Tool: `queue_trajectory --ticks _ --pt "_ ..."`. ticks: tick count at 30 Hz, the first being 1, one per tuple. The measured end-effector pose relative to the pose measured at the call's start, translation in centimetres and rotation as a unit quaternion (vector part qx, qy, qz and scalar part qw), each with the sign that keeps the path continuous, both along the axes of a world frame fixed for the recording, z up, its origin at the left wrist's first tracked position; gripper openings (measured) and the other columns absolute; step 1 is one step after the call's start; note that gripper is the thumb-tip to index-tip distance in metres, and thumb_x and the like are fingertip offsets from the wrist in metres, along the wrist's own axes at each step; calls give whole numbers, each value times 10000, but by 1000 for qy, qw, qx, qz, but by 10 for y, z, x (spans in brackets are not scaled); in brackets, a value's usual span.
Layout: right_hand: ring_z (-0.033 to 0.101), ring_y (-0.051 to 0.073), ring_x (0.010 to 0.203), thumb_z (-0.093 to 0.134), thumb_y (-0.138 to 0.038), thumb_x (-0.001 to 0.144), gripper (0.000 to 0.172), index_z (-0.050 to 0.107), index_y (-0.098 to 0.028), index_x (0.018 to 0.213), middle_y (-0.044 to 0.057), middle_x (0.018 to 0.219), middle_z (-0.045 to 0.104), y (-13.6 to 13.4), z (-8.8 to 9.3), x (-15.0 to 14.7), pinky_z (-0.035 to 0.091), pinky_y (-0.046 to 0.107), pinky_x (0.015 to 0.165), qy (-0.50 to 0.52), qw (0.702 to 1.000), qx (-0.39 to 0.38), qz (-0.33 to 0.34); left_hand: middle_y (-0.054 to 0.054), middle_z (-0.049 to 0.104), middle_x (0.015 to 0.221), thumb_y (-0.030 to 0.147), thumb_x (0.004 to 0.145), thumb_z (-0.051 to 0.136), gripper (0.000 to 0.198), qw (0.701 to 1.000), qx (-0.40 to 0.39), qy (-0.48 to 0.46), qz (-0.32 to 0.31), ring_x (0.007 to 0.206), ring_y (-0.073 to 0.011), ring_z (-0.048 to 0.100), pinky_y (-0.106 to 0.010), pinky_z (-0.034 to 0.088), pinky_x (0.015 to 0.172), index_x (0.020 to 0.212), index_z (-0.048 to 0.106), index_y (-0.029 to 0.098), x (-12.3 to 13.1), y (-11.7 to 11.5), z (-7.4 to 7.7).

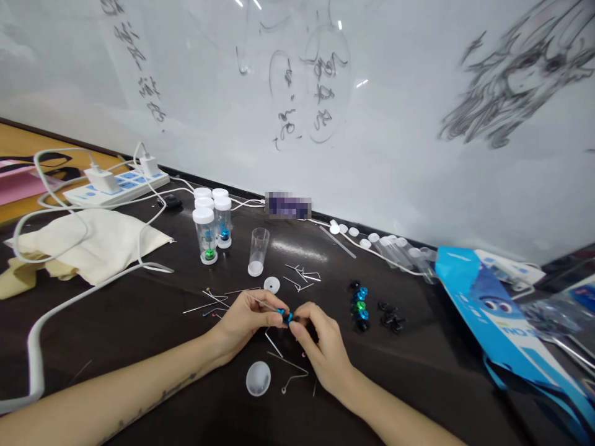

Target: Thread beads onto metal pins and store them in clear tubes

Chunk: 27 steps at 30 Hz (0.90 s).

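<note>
Both hands meet over the dark table around a small blue and black spool-like part [289,318]. My left hand [244,322] pinches its left side between thumb and fingers, with a thin metal wire [264,302] running along the fingers to the part. My right hand [325,344] closes thumb and fingertips on its right, dark end. Just behind the hands lies a white cap with a hole [272,285]. Bent metal wires [297,376] lie in front, near a small round white cup [258,378]. More bent wires [302,277] and thin pins [211,300] lie behind and left.
Capped clear tubes [204,235] stand back left; an uncapped tube [259,251] is nearer. Blue, green and black parts [361,306] and black pieces [391,317] lie right. Beyond are loose caps and tubes [395,251], a blue bag [493,310], a cloth [97,241] and a power strip [125,186].
</note>
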State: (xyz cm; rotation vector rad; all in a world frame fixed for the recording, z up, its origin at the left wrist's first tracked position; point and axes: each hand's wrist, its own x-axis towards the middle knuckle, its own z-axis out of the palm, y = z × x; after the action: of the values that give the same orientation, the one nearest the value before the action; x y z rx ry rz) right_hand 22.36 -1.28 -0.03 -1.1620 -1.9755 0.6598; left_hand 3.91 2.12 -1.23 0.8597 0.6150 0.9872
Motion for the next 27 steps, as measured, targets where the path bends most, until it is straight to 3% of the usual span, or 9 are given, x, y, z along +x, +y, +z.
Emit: queue_trajectory --ticks 3,7,9,14,20,25,27 --pt "522 154 680 433 -290 996 298 527 -207 726 -14 673 544 0 1 0 391 275 669 -12 1000 -14 3 -34 745 694 139 615 839 147 1000 -2 5 -6 653 -137 651 -240 485 680 735 754 138 0 -1 1" --pt "534 150 689 545 -302 940 106 530 -213 884 5 815 555 1 0 -1 419 276 669 32 999 7 -6 -25 734 679 153 608 845 150 1000 -7 -2 10 646 -124 636 -221 473 663 730 758 137 0 -1 3" --pt "538 153 691 564 -308 929 102 530 -215 904 6 819 560 1 0 -1 423 282 676 35 999 8 -8 -27 734 680 162 607 847 152 1000 -5 -4 11 642 -124 634 -224 473 661 728 759 138 0 0 3" --pt "520 154 667 460 -309 985 299 511 -208 709 -15 657 543 1 -1 1 392 275 653 -10 1000 -17 -8 -33 739 681 156 602 851 160 1000 -10 2 -2 642 -132 646 -239 484 678 729 756 136 0 -1 3" --pt "546 150 700 594 -283 912 81 558 -211 904 9 837 588 2 -1 -1 430 276 683 32 999 23 -9 -25 742 699 143 624 838 138 1000 0 -7 10 663 -118 644 -211 473 674 737 759 137 -1 0 1" --pt "533 153 660 494 -297 970 274 555 -204 720 -17 653 559 2 0 0 402 270 650 -6 1000 -9 -11 -28 741 686 137 613 843 151 1000 -6 -4 -4 644 -130 650 -234 484 673 737 756 137 0 0 0" --pt "533 150 656 521 -292 957 217 560 -208 762 -21 669 556 2 0 -1 407 266 650 6 1000 -10 -13 -30 740 690 143 611 846 153 1000 -7 -2 2 652 -133 649 -236 481 677 735 756 137 0 0 1"
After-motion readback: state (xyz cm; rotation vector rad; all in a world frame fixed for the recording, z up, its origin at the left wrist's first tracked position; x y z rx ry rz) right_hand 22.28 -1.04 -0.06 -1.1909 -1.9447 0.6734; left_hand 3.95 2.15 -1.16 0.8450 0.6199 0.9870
